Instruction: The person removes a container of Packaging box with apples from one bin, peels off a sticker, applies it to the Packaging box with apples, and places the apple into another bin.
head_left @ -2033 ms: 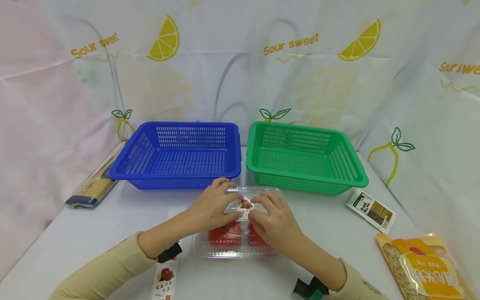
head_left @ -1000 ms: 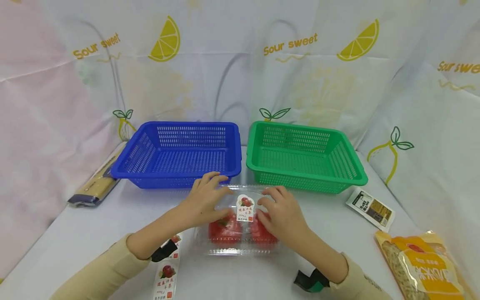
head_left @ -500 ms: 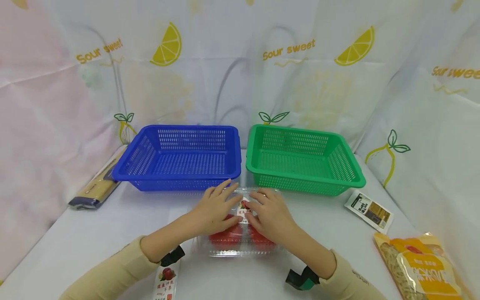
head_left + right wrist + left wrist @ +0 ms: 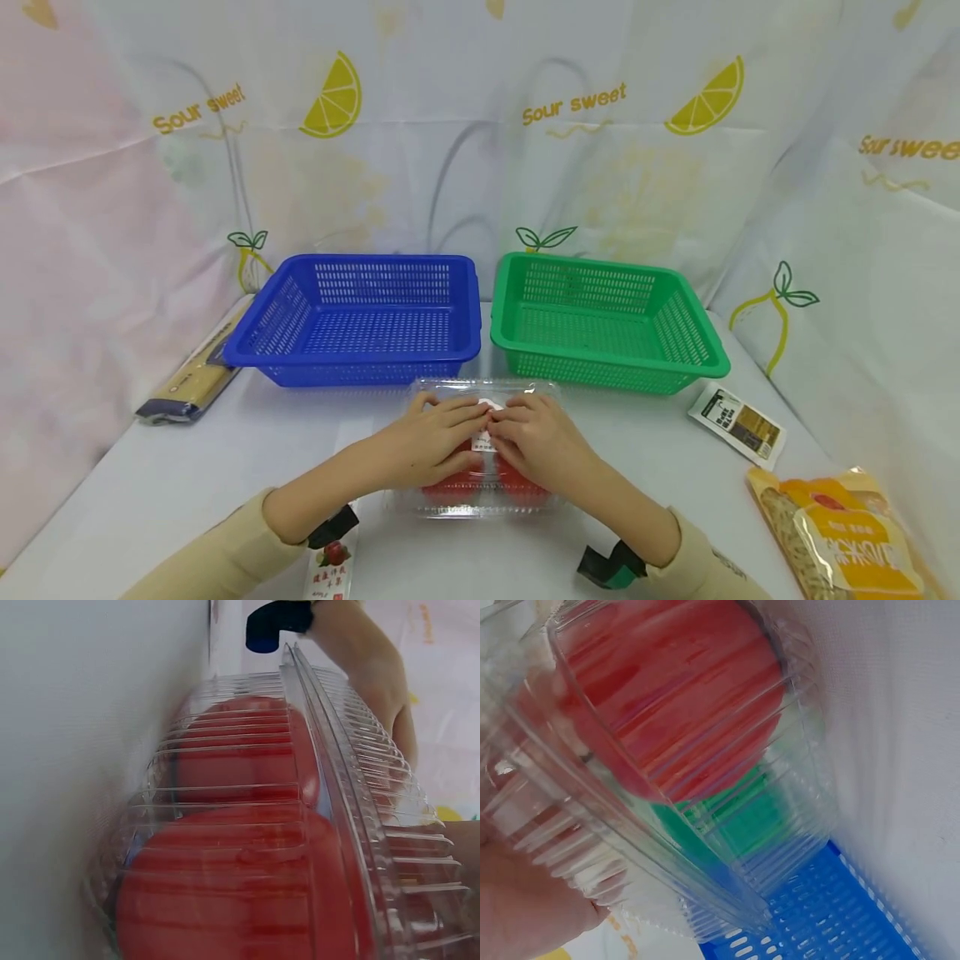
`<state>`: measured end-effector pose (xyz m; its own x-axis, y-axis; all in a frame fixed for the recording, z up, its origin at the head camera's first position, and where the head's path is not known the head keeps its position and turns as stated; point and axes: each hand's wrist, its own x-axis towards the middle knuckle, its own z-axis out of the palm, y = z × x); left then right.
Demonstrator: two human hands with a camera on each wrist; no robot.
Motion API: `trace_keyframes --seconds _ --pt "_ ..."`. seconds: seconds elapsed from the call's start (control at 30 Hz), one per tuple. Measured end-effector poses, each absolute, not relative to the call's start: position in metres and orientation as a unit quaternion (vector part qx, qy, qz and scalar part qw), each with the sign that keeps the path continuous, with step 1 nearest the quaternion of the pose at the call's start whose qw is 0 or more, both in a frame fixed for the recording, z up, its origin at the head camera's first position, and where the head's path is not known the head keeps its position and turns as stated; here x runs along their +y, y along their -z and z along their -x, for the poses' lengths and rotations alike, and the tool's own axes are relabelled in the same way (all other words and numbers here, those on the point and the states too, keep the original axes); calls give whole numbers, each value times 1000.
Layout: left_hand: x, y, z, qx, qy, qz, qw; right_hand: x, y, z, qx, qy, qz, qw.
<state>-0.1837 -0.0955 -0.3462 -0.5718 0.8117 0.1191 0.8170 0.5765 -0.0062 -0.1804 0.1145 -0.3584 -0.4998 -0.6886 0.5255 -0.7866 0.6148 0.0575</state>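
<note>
A clear plastic clamshell box (image 4: 480, 450) holding red apples (image 4: 450, 487) lies on the white counter (image 4: 187, 475), at 6 o'clock from the gap between the two baskets. Both hands rest on its lid. The left hand (image 4: 431, 442) lies flat on the left half, its grip released, with straight fingers (image 4: 465, 410) pressing down toward the middle. The right hand (image 4: 536, 442) lies on the right half in the same way, its grip released too, and its fingertips meet those of the left hand over a small white label (image 4: 489, 408) near the lid's centre. The label is mostly covered.

In the left wrist view the ribbed wall of the box (image 4: 705, 825) fills the picture, with one apple (image 4: 675, 697) behind it and the blue basket (image 4: 832, 915) just beyond. The right wrist view shows two apples (image 4: 240, 900) side by side under the ribbed lid.

The blue basket (image 4: 360, 317) stands at 11 o'clock from the box and the green basket (image 4: 600, 321) at 1 o'clock, close beside each other. A long packet of pasta (image 4: 191, 383) lies at 9 o'clock, near the counter's left edge. A strip of apple stickers (image 4: 330, 567) lies at 7 o'clock, under the left forearm. A small black-and-white sachet (image 4: 738, 423) lies at 3 o'clock, and an orange snack bag (image 4: 840, 533) at 4 o'clock. A lemon-printed cloth (image 4: 480, 125) hangs behind it all.
</note>
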Motion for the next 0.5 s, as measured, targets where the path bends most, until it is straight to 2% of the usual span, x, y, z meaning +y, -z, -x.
trace_keyframes --seconds 0.2,0.5 --pt "-100 344 179 -879 31 471 70 118 357 180 -835 -104 -471 266" --pt "-104 348 174 -862 57 489 126 122 359 178 -814 -116 -497 278"
